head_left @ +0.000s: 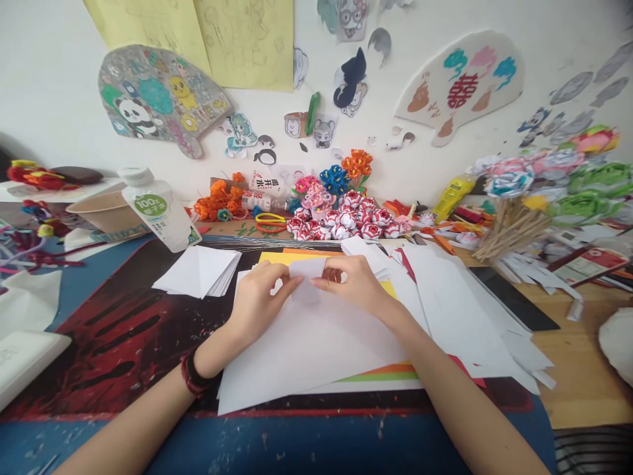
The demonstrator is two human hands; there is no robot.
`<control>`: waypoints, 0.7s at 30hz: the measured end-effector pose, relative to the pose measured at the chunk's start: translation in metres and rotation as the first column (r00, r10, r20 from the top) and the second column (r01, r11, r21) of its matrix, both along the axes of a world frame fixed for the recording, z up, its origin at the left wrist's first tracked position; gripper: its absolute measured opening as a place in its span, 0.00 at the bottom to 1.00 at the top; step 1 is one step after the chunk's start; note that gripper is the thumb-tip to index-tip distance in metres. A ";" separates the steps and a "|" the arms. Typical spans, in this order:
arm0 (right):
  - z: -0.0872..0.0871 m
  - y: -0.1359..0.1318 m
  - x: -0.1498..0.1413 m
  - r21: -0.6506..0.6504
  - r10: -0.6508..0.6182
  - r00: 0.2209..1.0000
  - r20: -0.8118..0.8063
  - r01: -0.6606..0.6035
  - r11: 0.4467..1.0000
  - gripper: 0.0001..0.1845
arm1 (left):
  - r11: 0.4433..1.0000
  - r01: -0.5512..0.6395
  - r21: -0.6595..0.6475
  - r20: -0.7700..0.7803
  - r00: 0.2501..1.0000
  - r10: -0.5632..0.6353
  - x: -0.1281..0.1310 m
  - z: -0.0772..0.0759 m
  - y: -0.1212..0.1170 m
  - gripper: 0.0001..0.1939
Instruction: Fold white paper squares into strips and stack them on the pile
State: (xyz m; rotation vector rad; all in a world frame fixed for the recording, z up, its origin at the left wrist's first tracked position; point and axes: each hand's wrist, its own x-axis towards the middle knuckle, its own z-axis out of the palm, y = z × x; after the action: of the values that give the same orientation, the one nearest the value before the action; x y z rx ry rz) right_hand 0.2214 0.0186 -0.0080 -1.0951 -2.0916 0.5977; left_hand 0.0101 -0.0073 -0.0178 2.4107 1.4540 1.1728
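Note:
A small folded piece of white paper is held up between my two hands. My left hand pinches its left side between thumb and fingers, and my right hand grips its right side the same way. Beneath them lies a large white sheet, slightly turned, on top of yellow, orange and green sheets. To the left of my left hand rests a stack of small white paper squares. My left wrist carries a dark red and black band.
Loose white sheets and a dark flat device lie at right. Behind are red-and-white paper flowers. A white bottle and a paper bowl stand at left. Bundled paper roses rise at back right.

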 end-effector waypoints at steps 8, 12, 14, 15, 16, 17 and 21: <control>0.000 -0.002 -0.001 -0.044 0.020 1.000 0.010 -0.020 0.999 0.22 | 1.000 0.011 -0.005 -0.031 0.999 -0.011 0.000 0.001 0.001 0.15; 0.001 -0.003 0.000 -0.043 0.033 0.999 0.009 -0.032 0.999 0.22 | 1.000 0.008 -0.021 -0.018 1.000 -0.008 -0.001 0.003 -0.001 0.15; 0.002 -0.003 0.000 -0.041 0.034 0.999 0.016 -0.033 0.999 0.22 | 1.000 0.011 -0.027 -0.011 1.000 -0.012 -0.001 0.004 -0.002 0.15; 0.002 -0.003 0.000 -0.041 0.038 0.999 0.019 -0.037 0.998 0.22 | 0.999 0.017 -0.029 -0.008 1.000 -0.017 -0.001 0.005 -0.002 0.14; 0.002 -0.002 0.000 -0.042 0.043 0.999 0.019 -0.042 0.998 0.22 | 0.999 0.024 -0.029 -0.003 1.000 -0.024 0.000 0.005 -0.002 0.14; 0.002 -0.002 0.001 -0.045 0.050 0.999 0.019 -0.049 0.998 0.22 | 0.999 0.029 -0.026 0.001 1.000 -0.029 0.000 0.006 -0.002 0.13; 0.000 0.001 0.002 -0.061 0.069 0.998 0.003 -0.069 0.996 0.21 | 0.999 0.038 -0.009 0.010 0.999 -0.038 -0.001 0.005 -0.002 0.11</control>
State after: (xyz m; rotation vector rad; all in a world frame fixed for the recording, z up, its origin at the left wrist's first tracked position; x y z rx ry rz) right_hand 0.2236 0.0196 -0.0080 -1.0625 -2.1356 0.6974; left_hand 0.0087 -0.0088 -0.0133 2.4121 1.4019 1.1653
